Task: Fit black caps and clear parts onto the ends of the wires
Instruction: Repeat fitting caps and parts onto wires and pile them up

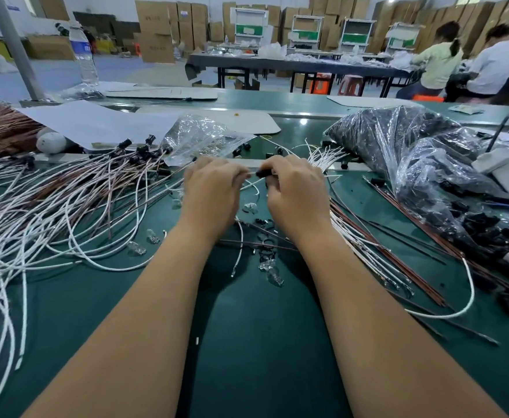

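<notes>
Black cap (pixel 263 173) sits pinched in my right hand (pixel 297 191), just off the curled fingers of my left hand (pixel 214 191), which grip a white wire (pixel 251 184) above the green counter (pixel 262 342).

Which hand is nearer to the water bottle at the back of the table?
Left. The water bottle stands far back on the left side. The left hand is below and right of it; the right hand is farther right, holding a black cap.

Fingertips of both hands (curled under) hidden; bagged black caps (pixel 404 152) indistinct.
</notes>
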`<state>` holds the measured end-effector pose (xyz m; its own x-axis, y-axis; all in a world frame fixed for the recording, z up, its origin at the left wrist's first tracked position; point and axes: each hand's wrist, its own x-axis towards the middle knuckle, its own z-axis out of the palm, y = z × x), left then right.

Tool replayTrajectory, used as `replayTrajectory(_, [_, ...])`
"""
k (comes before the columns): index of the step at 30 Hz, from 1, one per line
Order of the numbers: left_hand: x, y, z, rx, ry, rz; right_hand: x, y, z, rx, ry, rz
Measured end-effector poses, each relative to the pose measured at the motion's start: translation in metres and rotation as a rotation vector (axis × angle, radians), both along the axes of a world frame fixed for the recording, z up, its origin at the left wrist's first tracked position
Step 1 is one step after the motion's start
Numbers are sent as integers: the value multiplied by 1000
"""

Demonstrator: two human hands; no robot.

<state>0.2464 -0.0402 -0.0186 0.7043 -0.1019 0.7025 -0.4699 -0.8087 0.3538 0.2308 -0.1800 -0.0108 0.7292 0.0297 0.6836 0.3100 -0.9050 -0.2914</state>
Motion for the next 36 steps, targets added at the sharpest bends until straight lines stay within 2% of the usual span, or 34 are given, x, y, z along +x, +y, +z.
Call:
replayTrajectory(4, [5, 21, -2, -161, 61, 325, 2, -11, 3, 128, -36, -170])
replayTrajectory(8, [3, 34, 0, -296, 156, 534, 1, -11, 3, 147, -28, -158])
replayTrajectory(10, [0, 30, 1, -273, 73, 472, 1, -6, 2, 114, -20, -102])
replayTrajectory(13, [-7, 10, 7, -135, -91, 136, -1, 1, 1, 86, -28, -1])
replayTrajectory(15, [-10, -2, 9, -80, -77, -77, -2, 3, 1, 83, -11, 64])
replayTrajectory(17, [-10, -6, 8, -104, -16, -186, -4, 4, 1, 69, 16, 92])
replayTrajectory(20, [-6, -1, 4, -85, 43, -107, -3, 1, 1, 66, 48, 77])
replayTrajectory(25, [-4, 9, 2, -82, 45, 116, -3, -4, 2, 185, 128, 35])
replayTrajectory(29, [-4, 5, 0, 105, 14, 284, -6, 2, 3, 195, 154, 103])
replayTrajectory(34, [-9, -5, 1, 244, -80, 244, -6, 8, 1, 209, 215, 173])
replayTrajectory(36, [-9, -9, 2, 175, -73, 129, -6, 11, 1, 225, 214, 198])
